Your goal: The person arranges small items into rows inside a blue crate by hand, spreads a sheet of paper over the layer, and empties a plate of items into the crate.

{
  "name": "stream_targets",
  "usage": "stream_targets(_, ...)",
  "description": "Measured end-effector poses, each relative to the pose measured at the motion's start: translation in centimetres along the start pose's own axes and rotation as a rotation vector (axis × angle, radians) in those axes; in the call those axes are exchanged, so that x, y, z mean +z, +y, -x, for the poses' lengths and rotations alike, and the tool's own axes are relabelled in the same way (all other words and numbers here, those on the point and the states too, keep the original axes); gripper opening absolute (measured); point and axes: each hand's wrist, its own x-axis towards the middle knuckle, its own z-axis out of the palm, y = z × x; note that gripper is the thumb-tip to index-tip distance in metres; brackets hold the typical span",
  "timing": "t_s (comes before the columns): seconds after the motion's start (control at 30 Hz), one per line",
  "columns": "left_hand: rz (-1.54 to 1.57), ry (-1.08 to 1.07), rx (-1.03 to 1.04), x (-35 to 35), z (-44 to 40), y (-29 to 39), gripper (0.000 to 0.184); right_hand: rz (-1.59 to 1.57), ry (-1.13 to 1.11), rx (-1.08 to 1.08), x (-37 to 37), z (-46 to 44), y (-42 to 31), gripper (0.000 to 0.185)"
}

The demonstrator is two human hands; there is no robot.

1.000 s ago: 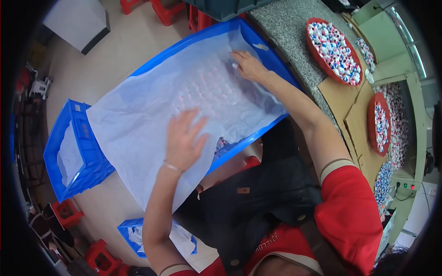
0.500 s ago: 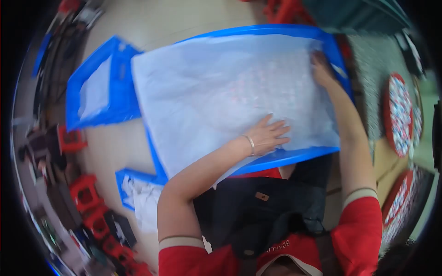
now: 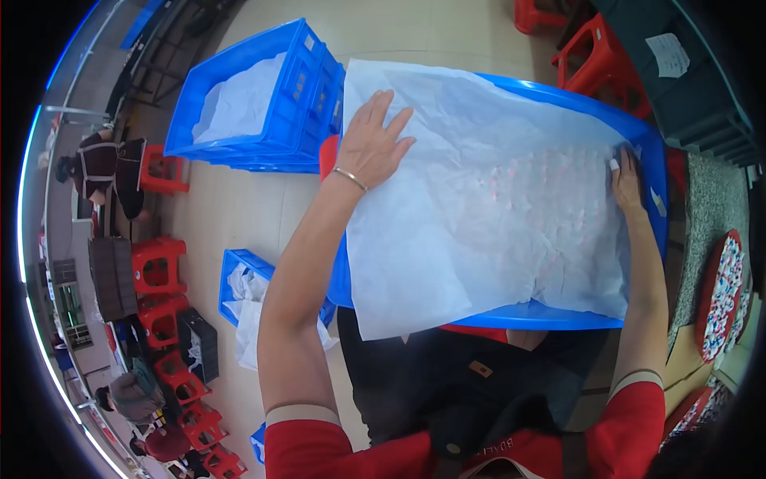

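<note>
A large sheet of thin white paper [image 3: 415, 239] lies over the blue bin [image 3: 542, 317] in front of me. Rows of small pinkish shapes show faintly through its right half. My left hand [image 3: 375, 140], with a bracelet at the wrist, rests on the sheet's far left corner, fingers spread. At the opposite end, my right hand [image 3: 628, 182] presses on the sheet's right edge beside the bin wall, its fingers stretched out. One of its fingertips has something white around it. What lies under the paper is mostly hidden.
Stacked blue crates [image 3: 299, 88] with white paper inside stand at far left. A smaller blue crate [image 3: 233, 263] holds crumpled white paper. Red stools [image 3: 159, 267] and seated people line the left side. A dark green crate [image 3: 678, 88] and red trays of small pieces [image 3: 722, 295] are right.
My left hand has moved from the sheet's near edge to its far left corner. The right hand stays at the right edge. The whole view has shifted.
</note>
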Motion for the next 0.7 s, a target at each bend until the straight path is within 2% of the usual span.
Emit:
stream_targets(0.07, -0.026, -0.069, -0.038, 2.8, -0.1, -0.7, 0.044, 0.086, -0.048, 0.063, 0.2, 0.9, 1.1, 0.047)
stream_targets(0.13, -0.176, -0.253, -0.086, 4.4, -0.1, -0.8, 0.05, 0.255, -0.132, 0.013, -1.7, 1.1, -1.7, 0.047)
stream_targets(0.37, -0.095, -0.512, -0.177, 6.9, -0.5, -1.6, 0.058, 0.312, -0.105, 0.031, -1.4, 1.4, -2.7, 0.047)
stream_targets(0.43, -0.122, -0.676, -0.179, 7.3, -0.8, -1.9, 0.059, 0.344, -0.094, -0.007, -1.0, 1.3, -2.0, 0.049)
stream_targets(0.5, -0.121, -0.622, -0.201, 7.2, -0.7, -1.8, 0.057, 0.28, -0.097, -0.051, -0.7, 0.8, -1.1, 0.051)
stream_targets(0.57, -0.097, -0.218, -0.051, 6.1, 0.0, -1.5, 0.047, 0.14, -0.072, -0.118, -0.3, 0.4, 1.3, 0.051)
stream_targets(0.6, -0.069, -0.247, -0.049, 3.9, 0.6, -0.1, 0.047, 0.105, -0.011, -0.155, -2.6, 0.0, -0.7, 0.052)
stream_targets(0.63, 0.065, -0.321, -0.075, 0.7, 1.7, 1.7, 0.039, 0.142, 0.076, -0.213, -5.5, -0.2, -3.9, 0.044)
stream_targets(0.7, 0.228, -0.367, -0.053, -4.4, 3.0, 4.1, 0.025, -0.008, -0.05, -0.021, -10.4, 0.9, -9.0, 0.036)
